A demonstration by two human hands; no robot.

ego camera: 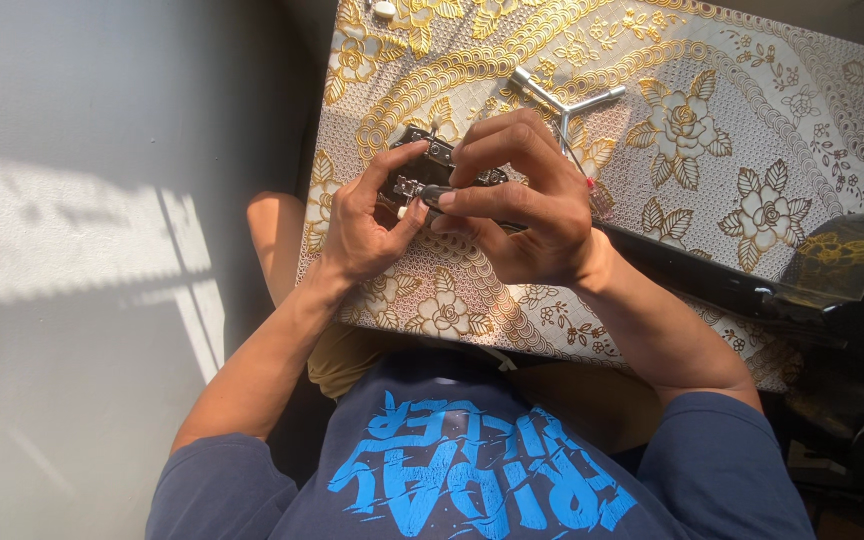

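My left hand (364, 225) grips a small dark metal mechanical part (430, 160) with shiny brackets, just above the table. My right hand (527, 195) curls over the same part from the right, fingertips pinching its lower edge near a small silver piece. Both hands hide most of the part. A thin tool with a red tip (590, 183) pokes out behind my right hand; whether the hand holds it I cannot tell.
The table carries a gold and white floral cloth (752, 130). A silver three-armed socket wrench (564, 98) lies just beyond my hands. A long black plastic panel (752, 285) lies at the right edge. A small white object (384, 10) sits at the far left corner. Grey floor is left.
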